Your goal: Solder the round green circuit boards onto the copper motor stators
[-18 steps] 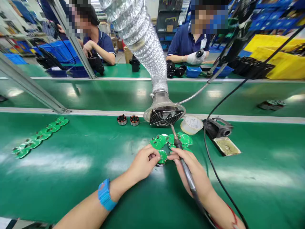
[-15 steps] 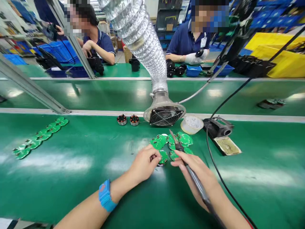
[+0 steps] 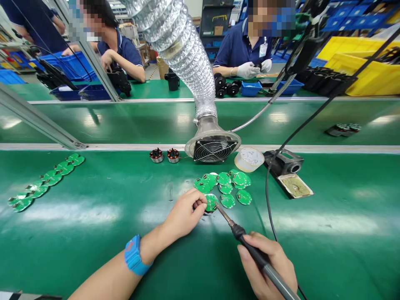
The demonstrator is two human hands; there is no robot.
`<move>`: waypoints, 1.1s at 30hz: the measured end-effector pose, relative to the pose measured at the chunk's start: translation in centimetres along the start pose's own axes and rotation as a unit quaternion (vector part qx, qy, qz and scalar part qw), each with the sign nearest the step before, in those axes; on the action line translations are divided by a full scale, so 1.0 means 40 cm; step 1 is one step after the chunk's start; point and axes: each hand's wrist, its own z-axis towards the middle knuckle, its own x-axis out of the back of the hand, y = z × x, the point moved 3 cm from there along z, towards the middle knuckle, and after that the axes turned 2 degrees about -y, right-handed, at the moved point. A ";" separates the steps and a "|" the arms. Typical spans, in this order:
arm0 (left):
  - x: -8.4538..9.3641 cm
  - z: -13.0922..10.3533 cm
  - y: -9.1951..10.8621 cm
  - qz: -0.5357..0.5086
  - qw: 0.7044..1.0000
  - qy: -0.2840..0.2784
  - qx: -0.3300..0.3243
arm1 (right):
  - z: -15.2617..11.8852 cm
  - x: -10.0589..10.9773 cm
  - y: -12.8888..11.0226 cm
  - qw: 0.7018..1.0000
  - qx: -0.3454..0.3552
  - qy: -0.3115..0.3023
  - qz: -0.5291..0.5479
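Head view: the board [image 3: 211, 203] sits near centre, the left hand [image 3: 184, 213] seemingly pinching its nine o'clock edge. From four o'clock the right hand [image 3: 270, 264] grips the iron [image 3: 254, 252], tip right at the board. If it's hot, I'd fear a twitch burning the left hand; a weak pinch could let the board skid.

Your left hand [image 3: 186, 212] hid the green board's [image 3: 211, 203] left edge; whether the soldering iron [image 3: 239, 232] touched that board was too small to tell. The frame's near edge cropped the heel of your right hand [image 3: 271, 264].
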 end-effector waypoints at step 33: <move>-0.014 0.001 0.014 0.101 0.995 0.009 -0.019 | 0.055 -0.056 -0.102 0.980 0.133 -0.074 -0.126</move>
